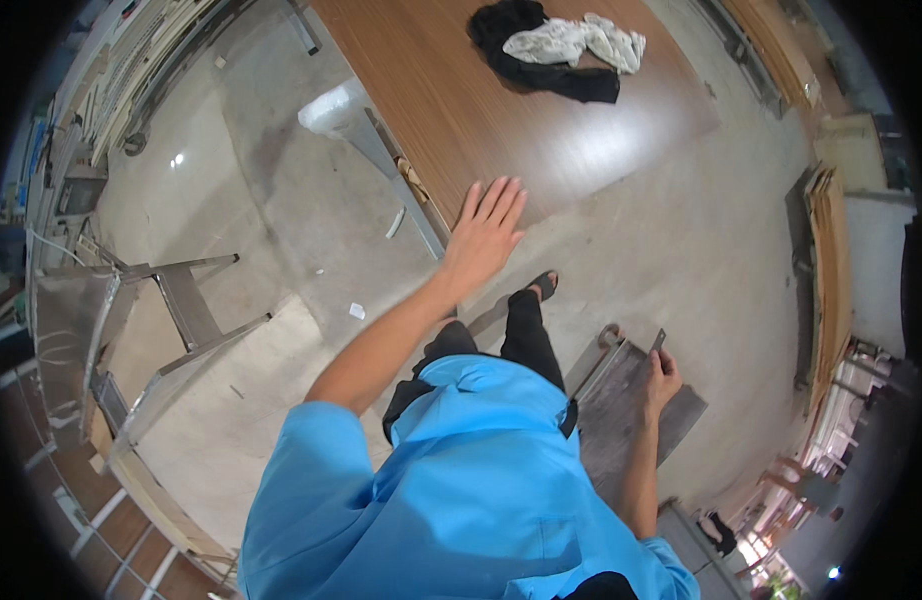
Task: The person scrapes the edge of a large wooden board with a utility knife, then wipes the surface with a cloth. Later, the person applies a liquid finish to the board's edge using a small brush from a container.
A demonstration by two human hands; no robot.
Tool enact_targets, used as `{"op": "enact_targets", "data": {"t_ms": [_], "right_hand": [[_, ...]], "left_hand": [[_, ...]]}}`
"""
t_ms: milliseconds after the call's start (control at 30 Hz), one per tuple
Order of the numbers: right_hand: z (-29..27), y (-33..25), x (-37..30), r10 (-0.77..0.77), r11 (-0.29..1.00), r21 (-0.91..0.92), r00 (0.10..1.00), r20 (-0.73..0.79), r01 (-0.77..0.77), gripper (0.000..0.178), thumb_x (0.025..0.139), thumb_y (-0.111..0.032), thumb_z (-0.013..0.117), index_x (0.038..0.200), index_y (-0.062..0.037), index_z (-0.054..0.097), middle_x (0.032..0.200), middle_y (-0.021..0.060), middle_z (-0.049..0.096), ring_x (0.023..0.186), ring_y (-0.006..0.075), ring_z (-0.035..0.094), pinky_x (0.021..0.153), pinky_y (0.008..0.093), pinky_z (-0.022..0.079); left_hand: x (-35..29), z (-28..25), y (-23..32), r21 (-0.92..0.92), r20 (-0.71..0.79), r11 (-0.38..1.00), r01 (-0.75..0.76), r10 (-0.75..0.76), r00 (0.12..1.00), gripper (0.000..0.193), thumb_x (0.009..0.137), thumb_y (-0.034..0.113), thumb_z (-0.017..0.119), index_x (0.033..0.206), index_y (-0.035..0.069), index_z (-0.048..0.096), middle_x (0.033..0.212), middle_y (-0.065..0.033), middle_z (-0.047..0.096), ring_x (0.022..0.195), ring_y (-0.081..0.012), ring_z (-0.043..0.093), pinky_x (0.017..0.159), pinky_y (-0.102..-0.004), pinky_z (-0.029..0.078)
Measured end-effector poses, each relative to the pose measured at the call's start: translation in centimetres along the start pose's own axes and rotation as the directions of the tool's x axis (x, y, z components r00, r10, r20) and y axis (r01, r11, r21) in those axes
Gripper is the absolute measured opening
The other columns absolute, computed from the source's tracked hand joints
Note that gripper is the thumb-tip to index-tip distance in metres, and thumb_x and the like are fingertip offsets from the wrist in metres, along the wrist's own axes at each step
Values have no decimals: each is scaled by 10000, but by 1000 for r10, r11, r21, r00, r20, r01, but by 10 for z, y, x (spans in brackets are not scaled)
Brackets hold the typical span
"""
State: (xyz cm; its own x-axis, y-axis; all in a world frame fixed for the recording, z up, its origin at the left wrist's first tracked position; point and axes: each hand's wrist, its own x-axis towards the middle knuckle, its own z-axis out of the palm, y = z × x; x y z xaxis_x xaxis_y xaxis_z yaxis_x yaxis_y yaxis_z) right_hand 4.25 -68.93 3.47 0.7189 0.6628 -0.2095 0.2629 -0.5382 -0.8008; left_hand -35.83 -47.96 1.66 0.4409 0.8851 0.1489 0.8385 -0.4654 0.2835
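My left hand (484,232) lies flat near the corner of a brown wood-grain tabletop (451,110), fingers stretched out and holding nothing. Out to the right, my right hand (663,385) is closed around a small dark flat strip (659,340), whose end sticks up past the fingertips. Its exact kind is too small to tell. Below that hand is a dark grey board or cart top (621,410). On the far part of the tabletop lie a crumpled black cloth (496,55) and white patterned gloves or cloth (581,42).
A clear plastic bag (336,110) hangs beside the table's left leg. Metal frames (191,310) stand on the concrete floor to the left. Board stacks (829,290) lean along the right side. Small scraps, including a white piece (357,311), lie on the floor.
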Motion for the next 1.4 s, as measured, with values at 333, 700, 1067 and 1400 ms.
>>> {"op": "enact_targets", "data": {"t_ms": [333, 700, 1067, 1400], "right_hand": [[212, -46, -102, 140, 604, 489, 687, 713, -630, 301, 947, -131, 751, 1208, -10, 664, 971, 36, 691, 818, 118, 650, 713, 257, 538], [320, -106, -184, 39, 23, 708, 709, 704, -705, 149, 997, -87, 696, 1136, -64, 649, 1018, 20, 715, 906, 101, 662, 834, 284, 534], [341, -101, -200, 295, 68, 753, 735, 611, -654, 100, 954, -11, 711, 1039, 7, 662, 924, 57, 707, 809, 107, 644, 764, 268, 536], [366, -78, -205, 451, 75, 663, 619, 643, -745, 184, 941, -62, 752, 1082, -10, 646, 978, 69, 702, 866, 144, 665, 761, 313, 570]], "left_hand": [[71, -9, -40, -17, 38, 957, -289, 289, 956, 713, 994, 516, 563, 1599, 177, 397, 1681, -79, 332, 1563, -310, 254, 1266, -563, 153], [83, -14, -37, -42, 112, 892, -450, 452, 885, 759, 917, 528, 664, 1565, 183, 473, 1662, -91, 379, 1545, -319, 303, 1248, -552, 159], [83, -13, -37, -57, 75, 912, -406, 410, 909, 509, 1068, 368, 480, 1540, 182, 512, 1638, -93, 419, 1530, -330, 333, 1249, -515, 198], [80, -21, -36, -95, 122, 916, -390, 399, 909, 726, 959, 420, 618, 1579, 96, 424, 1659, -161, 355, 1551, -375, 275, 1246, -555, 164]]}}
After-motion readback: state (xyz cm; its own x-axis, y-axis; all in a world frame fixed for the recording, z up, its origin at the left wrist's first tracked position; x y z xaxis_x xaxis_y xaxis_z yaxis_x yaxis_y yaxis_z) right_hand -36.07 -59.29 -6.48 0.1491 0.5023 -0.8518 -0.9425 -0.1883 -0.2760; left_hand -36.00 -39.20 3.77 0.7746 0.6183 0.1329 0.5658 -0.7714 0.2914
